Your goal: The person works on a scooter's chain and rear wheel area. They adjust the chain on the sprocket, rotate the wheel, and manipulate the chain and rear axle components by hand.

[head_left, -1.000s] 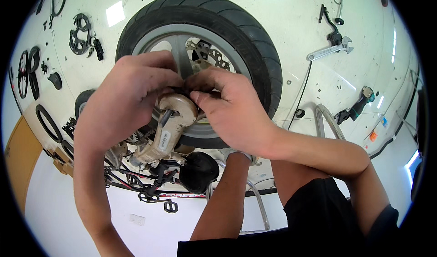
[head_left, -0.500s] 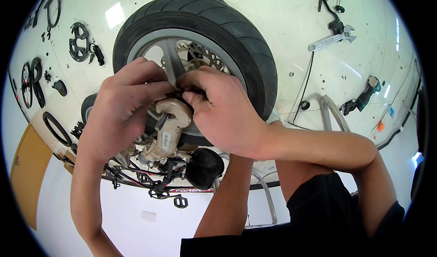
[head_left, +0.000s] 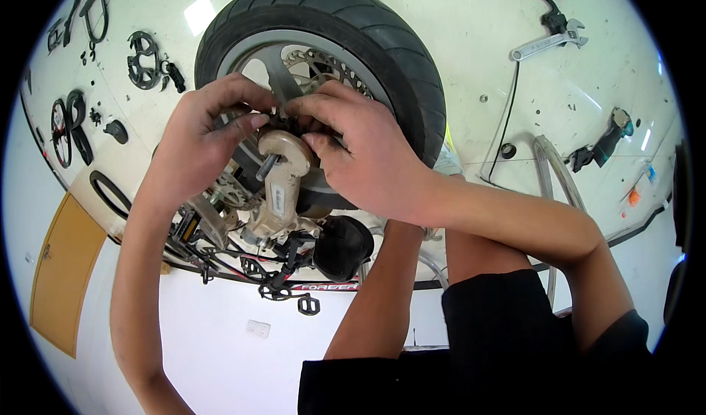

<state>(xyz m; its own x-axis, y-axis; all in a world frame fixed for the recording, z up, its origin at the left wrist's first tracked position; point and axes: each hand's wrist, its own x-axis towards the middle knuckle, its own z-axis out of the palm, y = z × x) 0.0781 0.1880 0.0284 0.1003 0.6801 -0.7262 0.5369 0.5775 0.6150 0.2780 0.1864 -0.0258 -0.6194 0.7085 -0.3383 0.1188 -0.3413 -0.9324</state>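
A wheel with a thick black tyre (head_left: 323,6) and grey spokes stands in front of me, a perforated brake disc (head_left: 334,69) behind the spokes. Against its hub sits a worn beige metal arm (head_left: 282,194) with a ring-shaped end, a short metal axle end (head_left: 266,167) jutting from it. My left hand (head_left: 198,139) has thumb and fingers drawn together just above the ring, by a small dark part. From the other side my right hand (head_left: 368,150) pinches at the same spot, thumb beside the ring. My fingers mostly hide that dark part, so its kind is unclear.
An adjustable wrench (head_left: 540,47) lies right of the wheel, with a cordless power tool (head_left: 609,141) farther right. A chainring-like part (head_left: 143,60) and black rings lie left. Below the arm are a black bowl-shaped thing (head_left: 343,247) and bicycle parts with a pedal (head_left: 309,305).
The view has shifted, so most things sit slightly farther right. My left fingers and thumb have parted a little from their earlier place, showing more of the ring; both hands stay at the hub.
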